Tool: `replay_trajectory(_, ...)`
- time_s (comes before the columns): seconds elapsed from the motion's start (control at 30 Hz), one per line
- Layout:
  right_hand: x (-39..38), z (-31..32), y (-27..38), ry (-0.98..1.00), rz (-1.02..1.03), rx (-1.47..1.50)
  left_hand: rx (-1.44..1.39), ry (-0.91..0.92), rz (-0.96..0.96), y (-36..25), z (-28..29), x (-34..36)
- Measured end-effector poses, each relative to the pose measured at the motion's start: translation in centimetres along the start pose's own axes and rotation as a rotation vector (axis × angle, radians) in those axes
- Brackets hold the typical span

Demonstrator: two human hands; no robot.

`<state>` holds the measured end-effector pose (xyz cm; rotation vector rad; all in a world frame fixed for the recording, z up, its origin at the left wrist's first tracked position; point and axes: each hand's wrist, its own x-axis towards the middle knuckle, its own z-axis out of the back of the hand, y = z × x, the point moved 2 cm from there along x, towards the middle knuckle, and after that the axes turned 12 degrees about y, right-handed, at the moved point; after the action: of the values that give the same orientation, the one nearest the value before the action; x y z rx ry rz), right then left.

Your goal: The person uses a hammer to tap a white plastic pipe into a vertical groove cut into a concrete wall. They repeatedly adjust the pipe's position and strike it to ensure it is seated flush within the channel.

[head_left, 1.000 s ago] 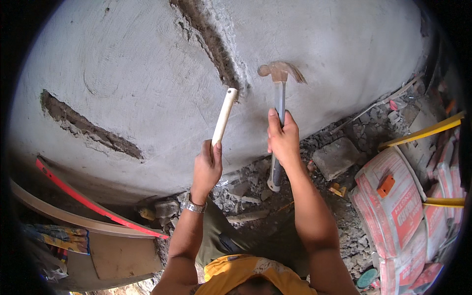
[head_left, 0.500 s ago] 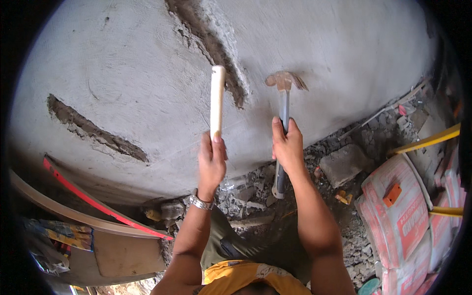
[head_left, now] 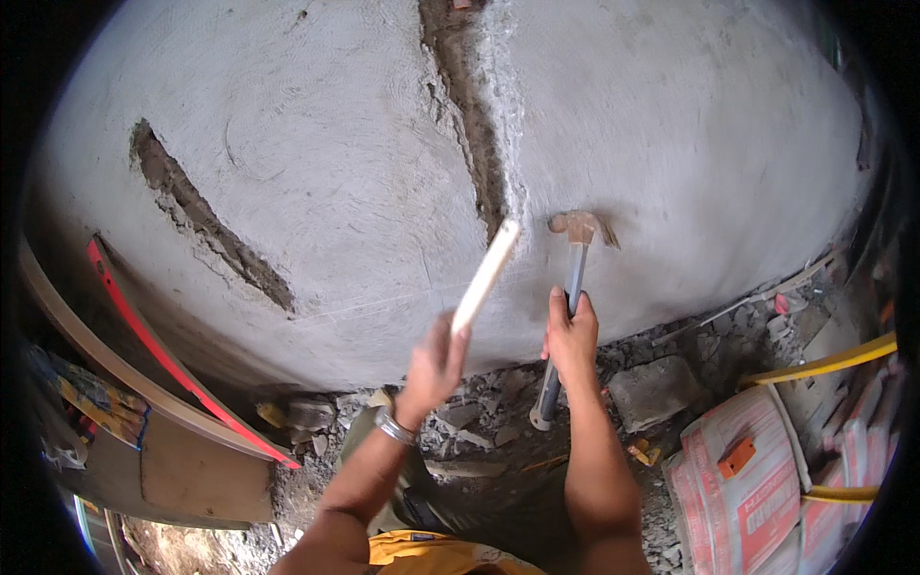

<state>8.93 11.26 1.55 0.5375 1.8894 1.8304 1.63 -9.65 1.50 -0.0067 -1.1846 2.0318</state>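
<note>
Left hand (head_left: 433, 362) clamped on smooth pale pipe (head_left: 486, 276); right hand (head_left: 571, 337) clamped on steel hammer (head_left: 573, 278) beside rough wall groove (head_left: 470, 105).

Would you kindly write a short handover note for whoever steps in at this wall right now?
Left hand: gripping a pale rod, its tip at the lower end of the vertical chase cut in the plaster wall.
Right hand: gripping the claw hammer mid-handle, head near the wall right of the rod.
Done: a vertical and a slanted chase are cut; rubble lies at the wall's foot.
Left: the vertical chase stops short of the floor.
</note>
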Motion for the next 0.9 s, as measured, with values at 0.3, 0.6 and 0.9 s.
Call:
replay_trajectory(0.3,-0.3,0.4,0.9,-0.012,0.001,-0.132,0.377,-0.181,-0.293,-13.6,13.4,12.9)
replay_trajectory(0.6,-2.7,-0.4,13.5,-0.043,0.477,-0.404,0.408,-0.211,-0.381,-12.6,14.1,15.6)
replay_trajectory(0.9,-0.3,-3.3,28.3,-0.126,0.636,-0.913,0.487,-0.192,-0.303,-13.0,13.9,15.1)
